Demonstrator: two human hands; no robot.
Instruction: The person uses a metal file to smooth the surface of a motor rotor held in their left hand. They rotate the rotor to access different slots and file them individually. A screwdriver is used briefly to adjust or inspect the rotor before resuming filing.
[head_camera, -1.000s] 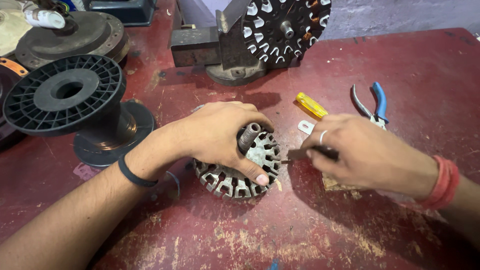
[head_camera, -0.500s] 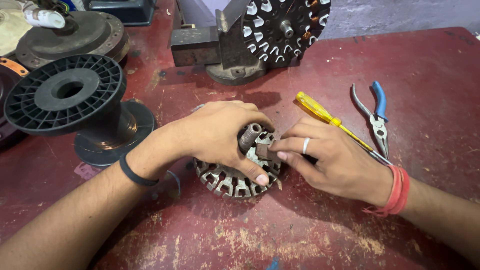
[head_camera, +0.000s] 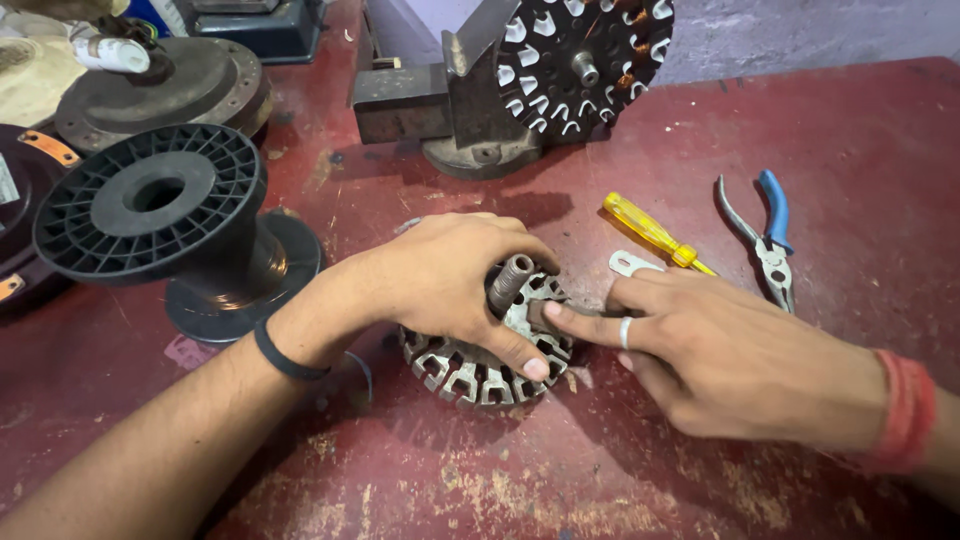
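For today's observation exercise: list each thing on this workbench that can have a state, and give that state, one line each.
Left hand: palm down, gripping the stator core.
Right hand: index fingertip touching the core's hub, holding nothing.
Stator core: flat on the table, slots bare of wire.
Yellow screwdriver: lying loose.
Blue-handled pliers: lying with handles apart.
Black spool: upright, empty of wire.
Second stator: upright, wound with copper.

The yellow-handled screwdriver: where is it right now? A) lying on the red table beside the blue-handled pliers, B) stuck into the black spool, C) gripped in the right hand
A: the yellow-handled screwdriver lies on the red table left of the blue-handled pliers, apart from the right hand.
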